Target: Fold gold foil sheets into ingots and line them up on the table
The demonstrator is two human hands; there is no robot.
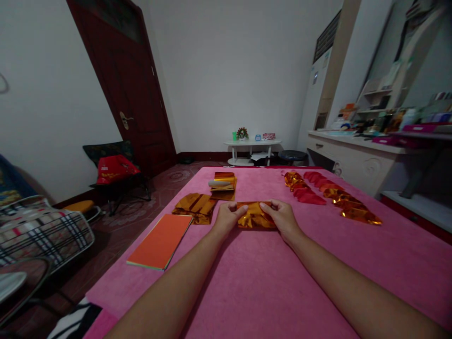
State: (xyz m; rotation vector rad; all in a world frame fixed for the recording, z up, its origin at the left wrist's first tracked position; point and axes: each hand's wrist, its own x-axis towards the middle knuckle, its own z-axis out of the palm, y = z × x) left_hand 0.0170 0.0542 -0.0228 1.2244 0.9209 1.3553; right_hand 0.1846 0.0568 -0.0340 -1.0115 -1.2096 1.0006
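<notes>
Left hand (225, 219) at one end, right hand (283, 217) at the other, and both are pinching the foil (254, 217) between them! Thumbs lie on top, with fingers tucked behind the far edge, a grip that looks meant to keep the thin, crinkly sheet stretched straight and stop its ends springing loose. The foil sits low over the middle of the tabletop (254, 287), right in front of the body, where both arms reach it evenly; whether its underside touches the pink cover, I cannot tell. Over to the left, just beyond the left hand, lie the gold sheets (196, 207), creased and fanned a little, and behind them the gold stack (226, 194), its top curling up around something pale and silvery, perhaps the foil's own back. Nearer the body, the orange paper (160, 241) lies flat in a squared pile, set aside, it seems, so it stays neat and out of the arms' way. And look across to the right: two slanting rows, the inner row (296, 183) and the outer row (334, 193), mix red and gold folded pieces, lined up clear of the hands, probably so that nothing crushes them!
</notes>
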